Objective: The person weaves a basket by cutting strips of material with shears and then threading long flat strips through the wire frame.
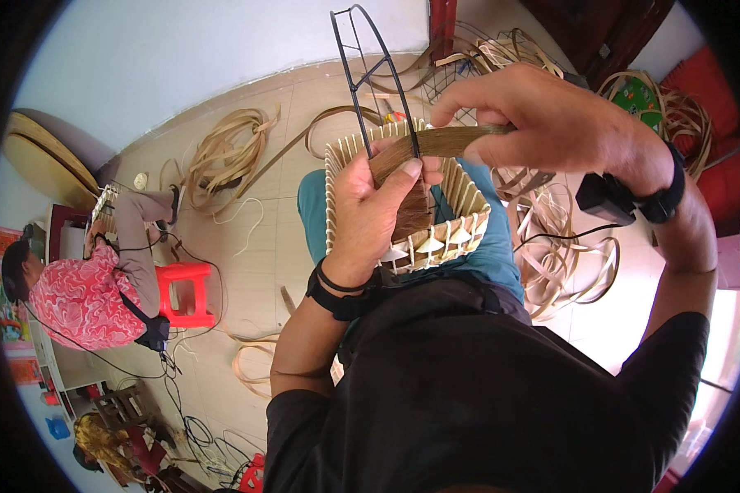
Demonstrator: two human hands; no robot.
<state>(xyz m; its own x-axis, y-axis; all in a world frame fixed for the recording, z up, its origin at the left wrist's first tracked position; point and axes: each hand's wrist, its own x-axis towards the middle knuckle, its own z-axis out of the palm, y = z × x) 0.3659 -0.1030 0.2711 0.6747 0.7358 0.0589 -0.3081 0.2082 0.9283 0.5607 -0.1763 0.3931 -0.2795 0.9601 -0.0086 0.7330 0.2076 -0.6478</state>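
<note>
A rectangular woven basket (334,205) with pale wrapped edges rests on my lap. From it rises a black metal handle frame (403,103), its looped end pointing away from me. My left hand (370,218) closes on a brown flat strip (452,141) where it wraps around one rail of the handle, thumb pressed on top. To the right, my right hand (534,119) pinches the strip's other stretch between thumb and fingers and holds it out sideways. The wrapped brown section hangs down over the basket's opening, partly behind my left hand.
Coiled tan strips (232,148) lie on the tiled floor at far left, and more loose strips (563,255) spread right of my knee. A person in a pink patterned shirt (86,300) sits at left beside a red stool (185,294). Black cables (177,394) run across the lower-left floor.
</note>
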